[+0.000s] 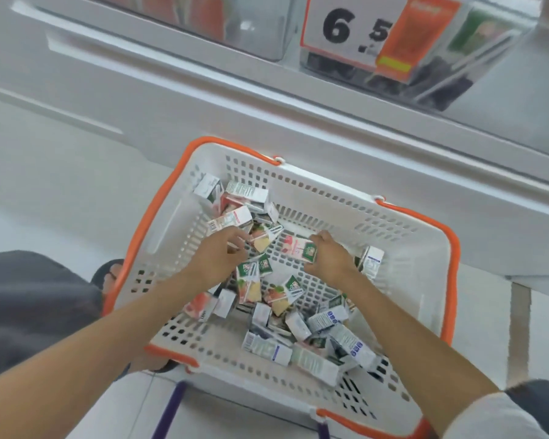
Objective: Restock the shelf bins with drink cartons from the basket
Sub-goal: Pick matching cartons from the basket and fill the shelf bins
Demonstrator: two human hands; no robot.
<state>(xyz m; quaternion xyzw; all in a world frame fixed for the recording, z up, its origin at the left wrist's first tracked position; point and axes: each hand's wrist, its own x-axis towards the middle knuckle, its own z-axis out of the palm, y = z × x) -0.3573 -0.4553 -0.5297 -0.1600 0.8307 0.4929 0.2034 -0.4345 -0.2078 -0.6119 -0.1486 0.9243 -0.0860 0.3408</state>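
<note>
**Both hands inside the basket, among the cartons**

You look down into a white basket [403,248] with orange handles, which stands on the floor in front of the shelf [203,99]. Many small drink cartons [267,345] lie loose on its bottom, in a heap that runs from the far left corner to the near right side. They lie on their sides and at many angles, some on top of others.

Your left hand [217,256] is low in the basket, at the left part of the heap. Its fingers are bent down over a carton with a yellow and red picture [260,240] and they touch it, but I cannot tell if they grip it.

Your right hand [328,253] is just beside, a little to the right. It is closed around a pink and white carton [298,250]; the thumb is at the near side and the fingers are over the far edge.

Above, on the shelf, stands a clear bin [450,80] with a price sign [346,30] and an orange carton [415,36] behind its front wall. A second clear bin [254,36] is at its left.
</note>
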